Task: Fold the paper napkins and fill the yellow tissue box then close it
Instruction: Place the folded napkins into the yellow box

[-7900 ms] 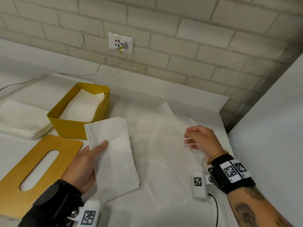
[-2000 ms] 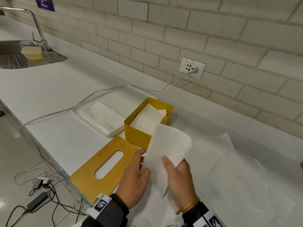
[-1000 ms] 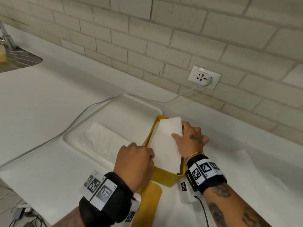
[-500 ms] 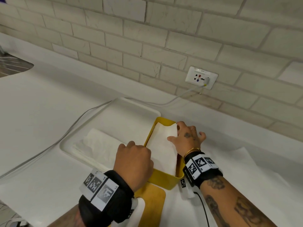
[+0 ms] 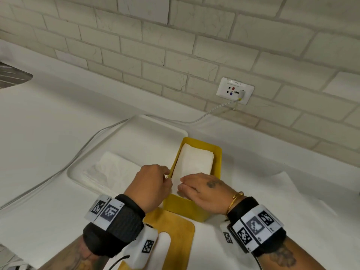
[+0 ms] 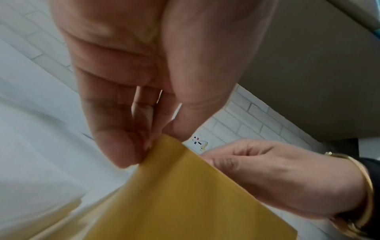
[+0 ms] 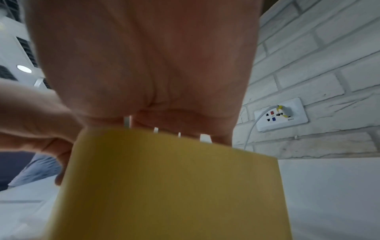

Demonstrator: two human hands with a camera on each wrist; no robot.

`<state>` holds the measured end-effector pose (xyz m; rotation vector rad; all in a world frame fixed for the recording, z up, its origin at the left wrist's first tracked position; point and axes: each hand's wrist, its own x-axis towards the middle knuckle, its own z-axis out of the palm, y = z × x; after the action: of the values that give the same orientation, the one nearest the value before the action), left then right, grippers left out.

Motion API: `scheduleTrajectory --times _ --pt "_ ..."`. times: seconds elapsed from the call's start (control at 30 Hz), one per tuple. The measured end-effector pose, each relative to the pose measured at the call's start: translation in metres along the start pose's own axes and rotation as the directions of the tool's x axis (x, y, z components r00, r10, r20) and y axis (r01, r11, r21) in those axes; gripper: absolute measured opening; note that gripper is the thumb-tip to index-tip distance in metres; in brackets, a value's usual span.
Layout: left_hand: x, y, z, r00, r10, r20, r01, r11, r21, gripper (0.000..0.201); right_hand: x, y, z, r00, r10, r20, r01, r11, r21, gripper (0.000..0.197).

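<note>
Yellow box stood open on the white table, pressed up against the right edge of a white tray. Folded napkins lay stacked inside, nearly to the rim. The left hand was at the box's near-left corner, fingers curled; in the left wrist view its fingertips pinched the top edge of the yellow wall. The right hand reached over the near end of the box w/ fingers straight and flat on the top napkin, pressing it down, palm above the near wall. A gold bangle sat on that wrist.

More napkins, unfolded, lay in the tray to the left of the box. The wooden lid w/ its oval slot lay flat on the table just in front of the box, partly under the left wrist. A big sheet of white paper was spread on the table at right. Behind, on the brick wall, was a socket w/ a white cable running down and left past the tray.
</note>
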<state>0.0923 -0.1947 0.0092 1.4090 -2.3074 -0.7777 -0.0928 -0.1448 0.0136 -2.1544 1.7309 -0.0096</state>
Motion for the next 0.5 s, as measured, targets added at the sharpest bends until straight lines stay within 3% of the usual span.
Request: scheduleTrajectory --times 0.13,0.23,0.3,0.43,0.5 --pt "0.0 0.002 0.003 1.0 0.016 -0.01 -0.016 1.0 0.002 0.03 -0.002 0.0 -0.001 0.998 0.041 0.036 -0.043 0.998 0.044 0.051" --pt "-0.001 0.002 0.003 0.999 0.019 -0.026 -0.019 1.0 -0.014 0.028 -0.003 0.002 -0.011 0.998 0.046 -0.043 -0.04 0.99 0.135 0.05" --pt "-0.002 0.003 0.002 0.999 0.019 -0.035 -0.019 1.0 -0.013 0.026 -0.002 0.002 -0.015 0.995 0.068 -0.071 -0.063 0.995 0.075 0.051" --pt "-0.002 0.008 0.002 1.0 0.018 0.005 -0.018 1.0 0.009 0.024 0.001 -0.001 -0.009 0.977 0.193 0.085 -0.183 0.976 -0.115 0.043" --pt "-0.001 0.01 0.002 1.0 0.015 0.017 -0.016 1.0 0.02 0.024 -0.001 -0.001 -0.006 0.97 0.23 0.082 -0.221 0.97 -0.107 0.044"
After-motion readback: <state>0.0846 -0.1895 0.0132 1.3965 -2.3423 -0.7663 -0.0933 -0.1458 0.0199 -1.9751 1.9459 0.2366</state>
